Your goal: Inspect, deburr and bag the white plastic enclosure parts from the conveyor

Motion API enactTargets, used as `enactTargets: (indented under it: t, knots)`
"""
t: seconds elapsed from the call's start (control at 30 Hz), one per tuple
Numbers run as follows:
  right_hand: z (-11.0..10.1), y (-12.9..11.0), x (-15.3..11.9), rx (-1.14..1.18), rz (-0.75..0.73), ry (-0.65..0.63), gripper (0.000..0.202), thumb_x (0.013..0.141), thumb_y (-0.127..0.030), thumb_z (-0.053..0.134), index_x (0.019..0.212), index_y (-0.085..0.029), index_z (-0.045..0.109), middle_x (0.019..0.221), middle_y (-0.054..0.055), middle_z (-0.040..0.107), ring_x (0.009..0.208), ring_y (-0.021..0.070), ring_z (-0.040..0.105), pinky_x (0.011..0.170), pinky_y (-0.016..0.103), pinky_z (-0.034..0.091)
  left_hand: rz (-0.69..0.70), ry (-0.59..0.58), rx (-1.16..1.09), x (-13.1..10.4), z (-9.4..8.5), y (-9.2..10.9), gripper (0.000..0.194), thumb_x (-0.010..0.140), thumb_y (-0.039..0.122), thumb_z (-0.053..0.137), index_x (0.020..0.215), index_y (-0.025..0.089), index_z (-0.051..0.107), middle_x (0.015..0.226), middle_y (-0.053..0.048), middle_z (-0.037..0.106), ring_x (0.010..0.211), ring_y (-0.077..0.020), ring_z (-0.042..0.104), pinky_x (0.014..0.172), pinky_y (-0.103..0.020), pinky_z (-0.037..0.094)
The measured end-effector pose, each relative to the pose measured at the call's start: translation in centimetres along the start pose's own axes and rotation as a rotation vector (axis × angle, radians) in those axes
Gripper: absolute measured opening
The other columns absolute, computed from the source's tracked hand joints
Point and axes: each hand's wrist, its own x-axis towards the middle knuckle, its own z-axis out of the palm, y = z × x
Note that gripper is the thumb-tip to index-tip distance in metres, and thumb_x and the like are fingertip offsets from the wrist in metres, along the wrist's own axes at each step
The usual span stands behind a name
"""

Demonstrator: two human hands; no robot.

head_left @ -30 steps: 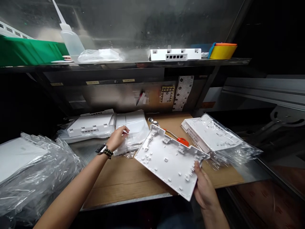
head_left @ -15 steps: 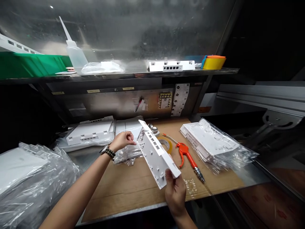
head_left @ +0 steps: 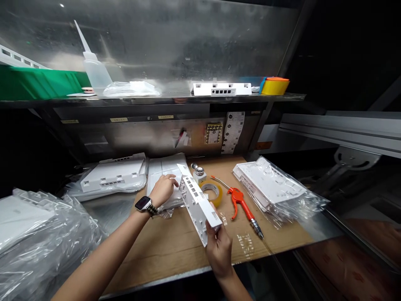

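A white plastic housing (head_left: 198, 205) with a row of square port openings is tilted on edge above the cardboard (head_left: 156, 251). My right hand (head_left: 220, 248) grips its near end, thumb on the near face and fingers behind. My left hand (head_left: 163, 190), with a watch and beads on the wrist, is at the far end, fingers loosely bent and apart. Its fingertips are close to the housing's edge; I cannot tell whether they touch. Behind the housing lie a roll of yellow tape (head_left: 219, 196) and a small bottle with a metal top (head_left: 199, 173).
A red air blow gun (head_left: 239, 198) lies to the right, its hose running off the front edge. Bagged white housings (head_left: 272, 184) lie at right, others (head_left: 109, 173) at back left and in plastic (head_left: 28, 221) at left. A shelf (head_left: 175, 99) crosses above.
The housing has turned more edge-on, and my right hand has shifted left with it. My left hand has rolled so the watch face shows, and its fingers have loosened from a pinch.
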Motion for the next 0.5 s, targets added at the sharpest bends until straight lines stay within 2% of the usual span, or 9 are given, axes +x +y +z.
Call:
enactTargets:
  t: [0.07,0.13,0.23,0.3,0.37,0.4,0.47,0.5]
  knots:
    - [0.1,0.2,-0.2,0.002,0.012,-0.027,0.042,0.106,-0.032,0.052,0.146,-0.019,0.062,0.129,0.017,0.075,0.122,0.0286,0.072,0.103,0.040,0.059,0.011,0.052,0.087,0.0,-0.6,0.5,0.015,0.098,0.026,0.067,0.108,0.016,0.070,0.120,-0.009,0.070,0.120,-0.0281,0.062,0.108,-0.055,0.049]
    - [0.1,0.2,-0.3,0.002,0.025,-0.022,0.043,0.106,-0.032,0.052,0.147,-0.019,0.061,0.129,0.017,0.075,0.123,0.0288,0.072,0.105,0.042,0.058,0.017,0.109,0.144,0.1,-1.6,0.9,0.020,0.101,0.020,0.057,0.114,0.014,0.071,0.120,-0.012,0.070,0.123,-0.0303,0.060,0.109,-0.056,0.046]
    - [0.0,0.1,-0.1,0.004,0.052,-0.006,0.043,0.106,-0.033,0.052,0.145,-0.019,0.062,0.129,0.018,0.074,0.126,0.0296,0.070,0.106,0.042,0.057,0.032,0.196,0.171,0.6,-3.5,1.2,0.047,0.100,0.010,0.034,0.136,0.015,0.065,0.144,-0.017,0.061,0.134,-0.0360,0.051,0.107,-0.055,0.044]
    - [-0.1,0.0,0.1,0.021,0.068,0.023,0.041,0.106,-0.035,0.053,0.142,-0.019,0.065,0.127,0.017,0.075,0.126,0.0303,0.070,0.104,0.042,0.059,0.042,0.211,0.149,0.9,-4.8,1.4,0.062,0.094,0.008,0.033,0.152,0.019,0.053,0.162,-0.013,0.047,0.129,-0.0363,0.053,0.101,-0.050,0.047]
    - [-0.2,0.0,-0.1,0.046,0.070,0.106,0.041,0.106,-0.037,0.053,0.140,-0.018,0.066,0.125,0.018,0.076,0.123,0.0311,0.072,0.101,0.042,0.061,0.053,0.156,0.094,1.2,-5.7,1.7,0.075,0.085,0.010,0.043,0.157,0.026,0.047,0.167,-0.008,0.041,0.105,-0.0297,0.065,0.087,-0.043,0.052]
    - [-0.2,0.0,-0.3,0.057,0.057,0.159,0.041,0.106,-0.038,0.054,0.140,-0.018,0.066,0.124,0.018,0.076,0.121,0.0318,0.073,0.099,0.042,0.062,0.058,0.096,0.053,1.3,-5.9,2.0,0.079,0.079,0.012,0.049,0.156,0.028,0.049,0.163,-0.007,0.047,0.089,-0.0247,0.066,0.077,-0.038,0.053]
    - [-0.2,0.0,-0.9,0.069,-0.002,0.228,0.043,0.105,-0.037,0.055,0.142,-0.017,0.064,0.127,0.020,0.075,0.118,0.0332,0.074,0.096,0.044,0.064,0.066,-0.073,-0.054,1.4,-6.1,2.6,0.079,0.070,0.017,0.057,0.148,0.027,0.059,0.134,-0.007,0.071,0.064,-0.0177,0.061,0.060,-0.031,0.050]
    - [-0.2,0.1,-1.2,0.068,-0.045,0.230,0.044,0.105,-0.035,0.054,0.145,-0.017,0.062,0.129,0.021,0.074,0.118,0.0335,0.074,0.096,0.045,0.064,0.068,-0.158,-0.118,1.4,-6.0,2.9,0.076,0.067,0.020,0.059,0.143,0.025,0.064,0.113,-0.006,0.077,0.059,-0.0168,0.059,0.055,-0.028,0.048]
